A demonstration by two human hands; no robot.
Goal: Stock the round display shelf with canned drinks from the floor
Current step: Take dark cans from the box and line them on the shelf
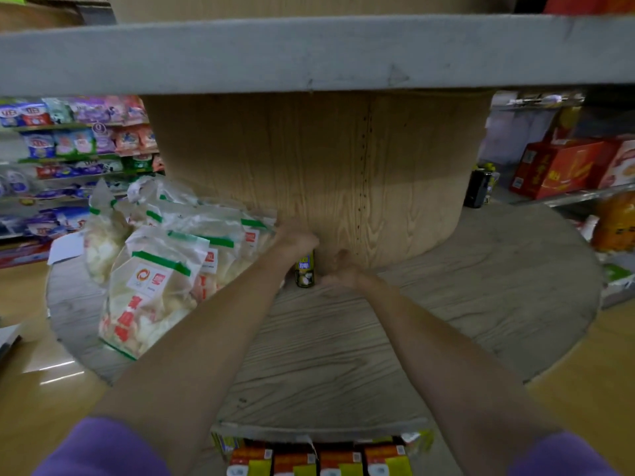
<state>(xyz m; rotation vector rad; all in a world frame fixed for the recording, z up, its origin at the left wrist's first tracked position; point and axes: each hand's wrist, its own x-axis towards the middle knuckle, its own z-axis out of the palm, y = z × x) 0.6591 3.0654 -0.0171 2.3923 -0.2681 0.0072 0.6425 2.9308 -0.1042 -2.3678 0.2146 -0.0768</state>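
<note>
A yellow-and-dark drink can [305, 273] stands upright on the round wooden display shelf [343, 338], right against the central wooden column [309, 173]. My left hand [294, 236] is curled over the can's top and grips it. My right hand [339, 269] sits just right of the can with its fingers curled, low on the shelf board; whether it holds anything is hidden. A shrink-wrapped pack of cans [319, 456] with orange and yellow labels lies on the floor below the shelf's front edge.
Several clear bags of white snacks [154, 269] fill the shelf's left side. The grey upper tier [309, 53] overhangs the whole reach. A dark can [477, 187] stands far right by the column. Store racks with packets [68, 142] and red boxes [563, 166] flank the display.
</note>
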